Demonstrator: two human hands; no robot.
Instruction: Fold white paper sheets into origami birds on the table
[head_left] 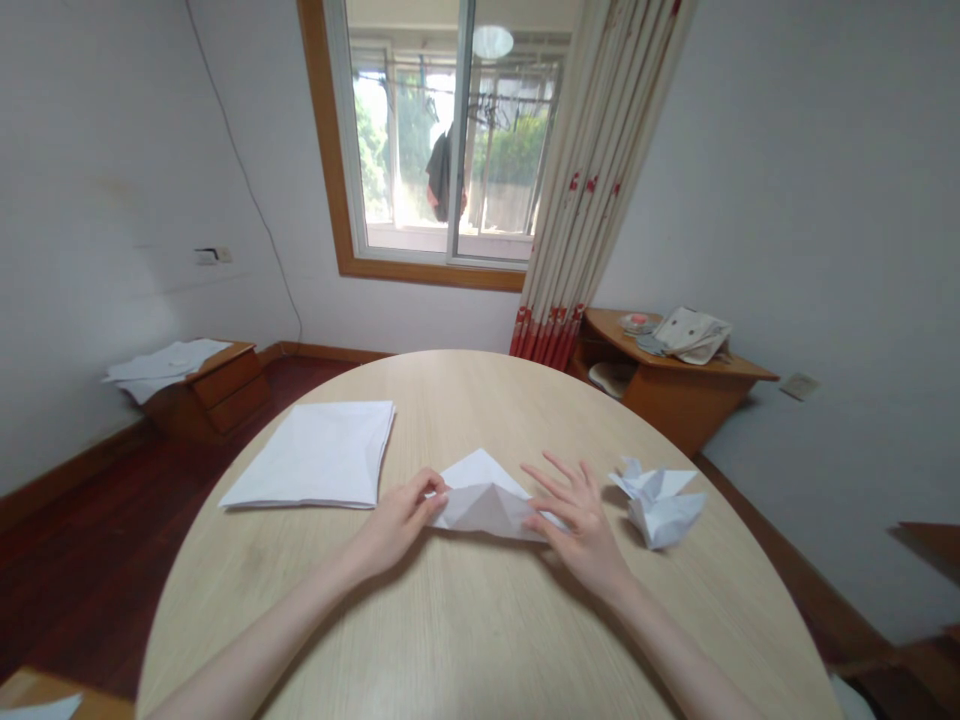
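A partly folded white paper sheet [484, 497] lies on the round wooden table [450, 620] in front of me. My left hand [401, 520] pinches its left corner with closed fingers. My right hand [581, 520] rests on the sheet's right side, fingers spread and flat. A finished white paper figure [660, 503] sits just right of my right hand. A stack of white paper sheets [315, 455] lies to the left of my left hand.
A low wooden cabinet [206, 385] with papers on top stands at the left wall. A wooden corner shelf [675, 375] with a bag stands at the right, beside a striped curtain [592, 180] and a window [450, 130].
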